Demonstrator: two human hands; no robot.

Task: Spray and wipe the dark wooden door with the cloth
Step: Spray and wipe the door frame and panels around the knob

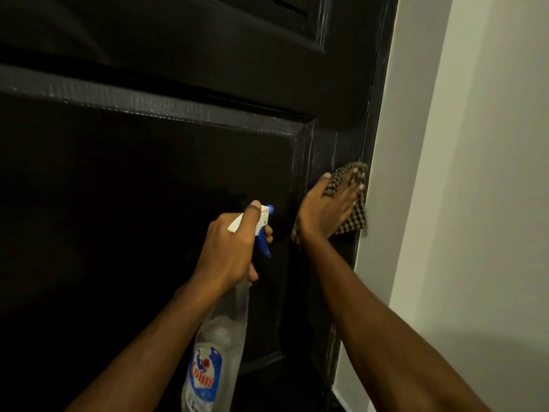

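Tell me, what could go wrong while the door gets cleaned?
1. The spray bottle in the left hand points close to the right hand, so spray might hit skin instead of the door.
2. The cloth sits at the door's edge beside the wall; wiping further could smear the wall.

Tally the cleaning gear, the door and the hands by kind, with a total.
spray bottle: 1
checked cloth: 1
door: 1
hands: 2, the left hand gripping the bottle, the right hand flat on the cloth
Total: 5
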